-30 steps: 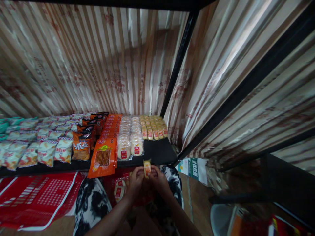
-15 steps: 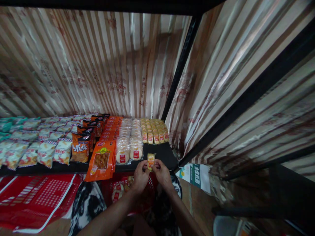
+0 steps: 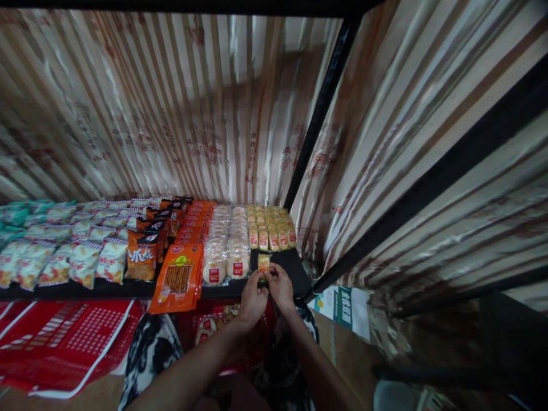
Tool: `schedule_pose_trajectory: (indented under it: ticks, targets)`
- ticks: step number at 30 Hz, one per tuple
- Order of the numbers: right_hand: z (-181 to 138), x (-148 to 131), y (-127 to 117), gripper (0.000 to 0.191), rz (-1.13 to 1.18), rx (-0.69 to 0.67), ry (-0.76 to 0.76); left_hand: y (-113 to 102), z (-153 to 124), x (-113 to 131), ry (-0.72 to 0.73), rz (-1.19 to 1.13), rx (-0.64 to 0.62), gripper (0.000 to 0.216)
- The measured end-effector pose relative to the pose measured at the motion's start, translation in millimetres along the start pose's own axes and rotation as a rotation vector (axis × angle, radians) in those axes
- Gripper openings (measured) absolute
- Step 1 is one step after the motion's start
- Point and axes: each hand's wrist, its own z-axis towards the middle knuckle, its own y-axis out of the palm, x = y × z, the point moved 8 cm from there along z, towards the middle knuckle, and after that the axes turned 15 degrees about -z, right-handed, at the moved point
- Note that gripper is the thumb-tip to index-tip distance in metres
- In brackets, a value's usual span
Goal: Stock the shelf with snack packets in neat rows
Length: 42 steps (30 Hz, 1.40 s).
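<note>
Between the fingertips of my left hand (image 3: 254,298) and my right hand (image 3: 280,286) is a small yellow wrapped snack cake (image 3: 264,264) with a red and yellow label. Both hands pinch its lower end, over the front part of the black shelf (image 3: 295,268). Behind it stand close rows of similar yellow snack cakes (image 3: 269,237). To their left are two rows of round white wrapped cakes (image 3: 238,265), standing on edge.
Orange snack packets (image 3: 177,277), orange-black bags (image 3: 141,257) and white chip bags (image 3: 83,262) fill the shelf leftward. A red basket (image 3: 274,325) with wrapped cakes (image 3: 206,330) sits below my arms; another red basket (image 3: 85,331) lies left. A black post (image 3: 319,114) rises at the shelf's corner.
Both hands have moved slightly up and forward with the snack cake, bringing it nearer the rows of yellow cakes. The whole view has shifted a little.
</note>
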Motion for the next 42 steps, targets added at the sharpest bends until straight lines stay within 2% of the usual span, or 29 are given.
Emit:
schedule_pose_trajectory:
  ticks: [6,15,22,28,42]
  targets:
    - [14,-5,6,0.031,-0.006,0.002,-0.007,7,7,-4,-0.045,0.000,-0.049,0.040]
    - [36,-12,16,0.035,0.094,0.016,-0.033,18,28,-10,-0.121,-0.032,-0.081,0.047]
    - [41,-20,15,0.035,0.141,0.046,-0.044,24,34,-1,-0.082,-0.003,-0.066,0.050]
    - [47,-22,18,0.034,0.168,0.049,-0.047,26,36,17,-0.022,0.076,-0.067,0.047]
    - [59,-18,30,0.037,0.185,0.037,-0.068,30,38,32,-0.106,0.150,-0.060,0.048]
